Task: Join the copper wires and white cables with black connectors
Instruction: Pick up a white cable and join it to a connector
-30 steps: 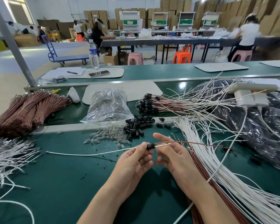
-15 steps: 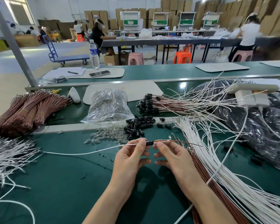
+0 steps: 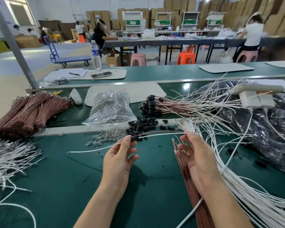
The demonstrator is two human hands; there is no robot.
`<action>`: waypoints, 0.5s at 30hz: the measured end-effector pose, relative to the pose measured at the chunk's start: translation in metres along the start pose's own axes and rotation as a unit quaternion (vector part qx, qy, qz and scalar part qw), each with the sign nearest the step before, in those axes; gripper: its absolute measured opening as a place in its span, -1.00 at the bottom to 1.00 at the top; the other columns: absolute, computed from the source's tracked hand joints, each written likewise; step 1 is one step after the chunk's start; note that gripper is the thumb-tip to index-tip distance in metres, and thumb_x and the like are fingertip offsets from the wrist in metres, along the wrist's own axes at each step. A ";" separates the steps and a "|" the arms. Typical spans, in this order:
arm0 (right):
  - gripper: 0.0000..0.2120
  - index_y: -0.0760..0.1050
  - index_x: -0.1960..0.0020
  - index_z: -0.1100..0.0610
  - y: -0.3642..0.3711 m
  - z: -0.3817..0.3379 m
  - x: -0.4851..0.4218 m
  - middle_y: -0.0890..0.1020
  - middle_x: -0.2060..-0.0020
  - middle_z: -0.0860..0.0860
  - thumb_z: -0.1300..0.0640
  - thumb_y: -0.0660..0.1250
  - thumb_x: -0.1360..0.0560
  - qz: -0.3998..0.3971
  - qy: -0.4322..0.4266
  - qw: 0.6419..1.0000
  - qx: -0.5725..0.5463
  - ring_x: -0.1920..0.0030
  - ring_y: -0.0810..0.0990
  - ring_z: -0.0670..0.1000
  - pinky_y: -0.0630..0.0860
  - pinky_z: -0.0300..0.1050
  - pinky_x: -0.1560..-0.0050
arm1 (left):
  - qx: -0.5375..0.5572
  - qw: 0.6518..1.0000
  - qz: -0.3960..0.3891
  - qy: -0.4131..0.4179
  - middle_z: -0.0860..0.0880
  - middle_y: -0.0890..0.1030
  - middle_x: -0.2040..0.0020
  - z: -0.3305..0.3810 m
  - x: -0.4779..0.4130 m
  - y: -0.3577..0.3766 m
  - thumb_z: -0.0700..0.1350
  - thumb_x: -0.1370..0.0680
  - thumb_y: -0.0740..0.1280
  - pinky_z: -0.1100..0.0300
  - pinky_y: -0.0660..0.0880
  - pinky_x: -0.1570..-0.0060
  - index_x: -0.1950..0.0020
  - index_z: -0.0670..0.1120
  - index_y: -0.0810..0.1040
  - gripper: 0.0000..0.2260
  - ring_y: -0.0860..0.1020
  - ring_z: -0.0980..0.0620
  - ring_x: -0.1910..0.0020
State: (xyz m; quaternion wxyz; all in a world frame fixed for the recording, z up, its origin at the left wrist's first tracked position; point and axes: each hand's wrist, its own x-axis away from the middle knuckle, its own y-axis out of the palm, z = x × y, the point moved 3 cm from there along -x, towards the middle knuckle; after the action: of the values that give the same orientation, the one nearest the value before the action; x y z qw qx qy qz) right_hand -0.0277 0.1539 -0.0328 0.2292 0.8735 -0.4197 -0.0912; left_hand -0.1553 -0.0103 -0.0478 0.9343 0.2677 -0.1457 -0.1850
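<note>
Seen from above, a person's two bare hands work over a green table (image 3: 59, 186). The left hand (image 3: 120, 160) pinches a small black connector (image 3: 134, 138) between thumb and forefinger, holding it just above the table. A white cable (image 3: 92, 149) leaves the connector's left end and trails down onto the table. From its right end a second white cable (image 3: 163, 134) and a thin copper wire (image 3: 161, 131) stretch side by side toward the right hand (image 3: 197, 157). That hand's fingers are spread and loosely curved, clasping nothing. Its topmost fingertip meets the far ends of those two strands. Under the right hand lies a row of loose copper wires (image 3: 186, 176), with a fan of white cables (image 3: 240, 183) beside them on the right. Just beyond the hands sit a heap of spare black connectors (image 3: 142, 124) and a scatter of small clear bulbs (image 3: 104, 137). Farther back on the left lie tied bundles of copper wires (image 3: 26, 112).
</note>
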 end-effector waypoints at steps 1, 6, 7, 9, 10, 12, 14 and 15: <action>-0.89 0.61 0.02 0.10 -0.004 -0.003 -0.002 0.67 0.20 -0.01 0.09 0.33 -0.56 0.007 -0.002 1.000 -0.015 0.27 0.63 -0.09 0.62 -0.20 0.31 | 0.003 1.000 0.005 0.003 -0.05 0.70 0.18 0.002 -0.002 -0.002 -0.04 -0.42 0.45 0.27 0.57 0.37 0.07 -0.11 0.71 -0.82 0.58 0.14 0.35; -0.87 0.60 0.06 0.05 -0.025 -0.015 -0.009 0.66 0.19 -0.07 0.04 0.33 -0.60 0.059 -0.006 0.993 -0.103 0.25 0.63 -0.10 0.63 -0.21 0.25 | 0.021 0.999 0.029 0.008 -0.04 0.70 0.17 0.011 -0.008 -0.013 -0.04 -0.44 0.45 0.28 0.57 0.38 -0.01 -0.14 0.67 -0.77 0.58 0.15 0.36; -0.86 0.61 0.09 0.03 -0.029 -0.017 -0.009 0.66 0.19 -0.08 0.02 0.34 -0.60 0.070 0.000 0.989 -0.130 0.24 0.63 -0.11 0.63 -0.22 0.22 | 0.023 0.999 0.031 0.008 -0.04 0.71 0.17 0.013 -0.009 -0.015 -0.04 -0.44 0.45 0.29 0.57 0.38 -0.03 -0.14 0.67 -0.76 0.57 0.15 0.36; -0.85 0.64 0.13 0.01 -0.036 -0.022 -0.009 0.67 0.18 -0.10 0.00 0.36 -0.57 0.091 0.012 0.979 -0.183 0.21 0.64 -0.12 0.63 -0.24 0.17 | 0.027 0.999 0.032 0.009 -0.03 0.70 0.16 0.015 -0.012 -0.019 -0.04 -0.46 0.45 0.29 0.57 0.38 -0.06 -0.15 0.67 -0.75 0.58 0.16 0.36; -0.85 0.64 0.13 0.02 -0.040 -0.024 -0.010 0.67 0.17 -0.11 0.00 0.38 -0.56 0.099 0.017 0.973 -0.206 0.19 0.64 -0.12 0.63 -0.25 0.15 | 0.028 0.999 0.033 0.010 -0.04 0.70 0.16 0.016 -0.013 -0.020 -0.04 -0.47 0.44 0.30 0.57 0.37 -0.07 -0.16 0.67 -0.75 0.58 0.16 0.35; -0.87 0.63 0.09 0.03 -0.045 -0.027 -0.009 0.67 0.13 -0.09 0.00 0.39 -0.56 0.106 0.018 0.964 -0.242 0.14 0.63 -0.12 0.61 -0.26 0.10 | 0.031 0.999 0.038 0.009 -0.04 0.71 0.16 0.017 -0.014 -0.022 -0.04 -0.48 0.44 0.30 0.58 0.36 -0.06 -0.16 0.67 -0.76 0.59 0.16 0.35; -0.87 0.61 0.06 0.05 -0.049 -0.029 -0.010 0.67 0.11 -0.08 0.00 0.37 -0.56 0.104 0.011 0.960 -0.261 0.11 0.64 -0.12 0.59 -0.27 0.07 | 0.031 0.999 0.040 0.008 -0.03 0.71 0.16 0.016 -0.016 -0.023 -0.04 -0.47 0.45 0.30 0.58 0.36 -0.06 -0.15 0.67 -0.76 0.59 0.17 0.35; -0.87 0.61 0.05 0.05 -0.050 -0.030 -0.010 0.67 0.11 -0.07 0.00 0.36 -0.56 0.101 0.007 0.958 -0.269 0.10 0.64 -0.12 0.59 -0.28 0.06 | 0.033 0.999 0.040 0.006 -0.02 0.71 0.16 0.016 -0.016 -0.023 -0.03 -0.47 0.45 0.30 0.58 0.36 -0.06 -0.15 0.67 -0.75 0.59 0.17 0.35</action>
State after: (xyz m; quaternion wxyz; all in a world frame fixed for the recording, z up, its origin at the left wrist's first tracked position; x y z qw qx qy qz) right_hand 0.0109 0.1989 -0.0307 0.4671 0.7331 -0.4638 -0.1709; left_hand -0.1815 -0.0289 -0.0498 0.9326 0.2932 -0.1568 -0.1407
